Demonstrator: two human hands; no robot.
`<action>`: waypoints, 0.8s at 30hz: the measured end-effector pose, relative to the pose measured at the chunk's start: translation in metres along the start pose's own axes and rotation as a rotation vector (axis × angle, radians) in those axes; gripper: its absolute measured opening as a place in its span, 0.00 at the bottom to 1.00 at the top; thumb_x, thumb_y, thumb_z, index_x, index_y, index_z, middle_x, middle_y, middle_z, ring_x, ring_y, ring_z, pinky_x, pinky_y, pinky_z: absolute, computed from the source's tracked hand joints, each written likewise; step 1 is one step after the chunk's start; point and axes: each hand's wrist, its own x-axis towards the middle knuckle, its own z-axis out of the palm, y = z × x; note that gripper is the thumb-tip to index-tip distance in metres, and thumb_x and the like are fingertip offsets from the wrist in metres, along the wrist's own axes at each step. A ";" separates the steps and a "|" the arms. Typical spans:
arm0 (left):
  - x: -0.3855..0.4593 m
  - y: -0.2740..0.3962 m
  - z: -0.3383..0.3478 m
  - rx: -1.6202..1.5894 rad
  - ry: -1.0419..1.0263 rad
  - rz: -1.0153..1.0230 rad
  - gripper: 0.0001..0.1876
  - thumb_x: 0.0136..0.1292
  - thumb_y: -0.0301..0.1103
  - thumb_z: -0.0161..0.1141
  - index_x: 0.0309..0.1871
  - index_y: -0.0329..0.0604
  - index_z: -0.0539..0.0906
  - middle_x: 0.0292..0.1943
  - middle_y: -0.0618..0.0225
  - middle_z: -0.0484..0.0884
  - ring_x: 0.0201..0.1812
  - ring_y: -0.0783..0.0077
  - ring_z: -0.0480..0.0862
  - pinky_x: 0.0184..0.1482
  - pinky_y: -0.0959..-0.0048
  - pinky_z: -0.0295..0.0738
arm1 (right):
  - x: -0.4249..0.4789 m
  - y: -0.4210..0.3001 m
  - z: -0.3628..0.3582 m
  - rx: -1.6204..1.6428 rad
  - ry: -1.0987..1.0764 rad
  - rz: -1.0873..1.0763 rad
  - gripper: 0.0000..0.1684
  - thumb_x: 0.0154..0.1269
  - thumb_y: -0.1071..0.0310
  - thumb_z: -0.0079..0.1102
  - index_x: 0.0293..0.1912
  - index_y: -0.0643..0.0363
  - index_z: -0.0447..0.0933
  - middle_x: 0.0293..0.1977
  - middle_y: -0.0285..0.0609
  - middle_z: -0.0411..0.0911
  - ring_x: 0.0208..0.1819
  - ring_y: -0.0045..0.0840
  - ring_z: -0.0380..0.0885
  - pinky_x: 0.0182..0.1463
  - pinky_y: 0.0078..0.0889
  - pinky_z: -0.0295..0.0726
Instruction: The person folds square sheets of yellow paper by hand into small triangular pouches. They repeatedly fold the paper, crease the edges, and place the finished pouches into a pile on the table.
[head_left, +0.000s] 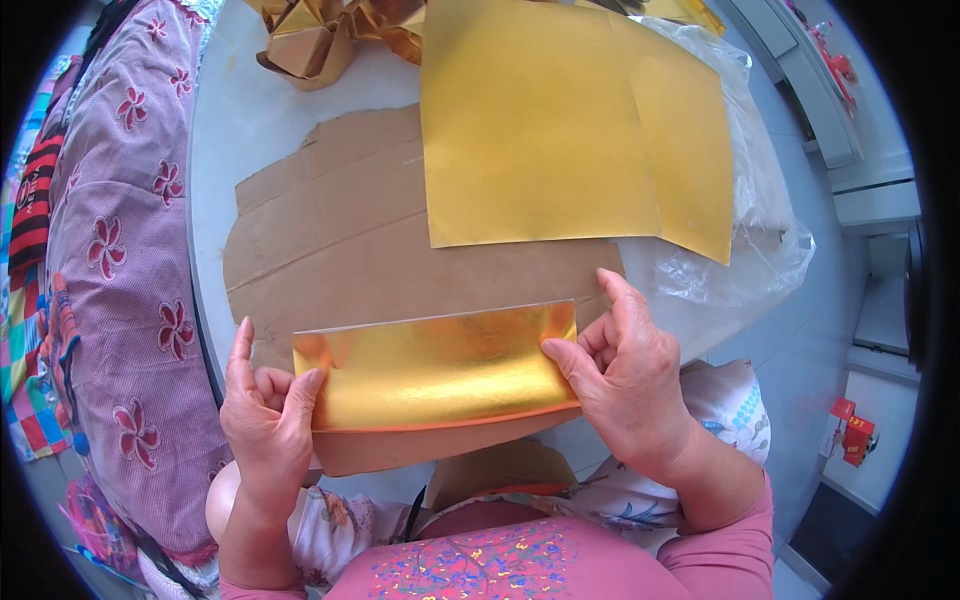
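A shiny gold foil paper (442, 367), bent over along its near edge, spans the space between my hands above a brown cardboard sheet (330, 232). My left hand (270, 409) pinches its left end, thumb on top and index finger pointing away. At the right end, my right hand (630, 375) grips it the same way, with the thumb on the foil face. Beyond lie larger matte gold paper sheets (540, 135), overlapping the cardboard's far right part.
Folded gold paper shapes (307, 52) sit at the table's far left. Clear plastic wrapping (750, 247) lies under the gold sheets on the right. A pink flower-patterned cloth (135, 262) covers something along the white table's (232, 97) left side. White cabinets (874, 202) stand at right.
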 end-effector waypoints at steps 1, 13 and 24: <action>0.000 0.000 0.000 0.006 -0.003 -0.003 0.37 0.64 0.20 0.63 0.72 0.26 0.56 0.23 0.78 0.72 0.26 0.90 0.71 0.33 0.90 0.66 | 0.000 0.000 0.000 -0.001 0.002 -0.002 0.35 0.60 0.74 0.66 0.61 0.78 0.59 0.22 0.49 0.77 0.23 0.37 0.80 0.29 0.34 0.78; 0.000 0.002 0.000 0.017 -0.021 0.004 0.37 0.64 0.20 0.63 0.73 0.26 0.56 0.23 0.78 0.72 0.26 0.90 0.71 0.32 0.90 0.67 | 0.000 0.000 0.000 -0.004 -0.002 -0.035 0.33 0.60 0.75 0.65 0.62 0.73 0.63 0.23 0.49 0.76 0.24 0.38 0.79 0.30 0.34 0.77; 0.002 0.002 0.000 0.041 0.001 0.021 0.38 0.60 0.21 0.66 0.71 0.26 0.59 0.20 0.72 0.76 0.23 0.87 0.73 0.27 0.85 0.70 | -0.001 0.007 0.001 -0.145 0.022 -0.289 0.18 0.61 0.76 0.64 0.52 0.63 0.77 0.27 0.49 0.75 0.27 0.39 0.76 0.32 0.35 0.75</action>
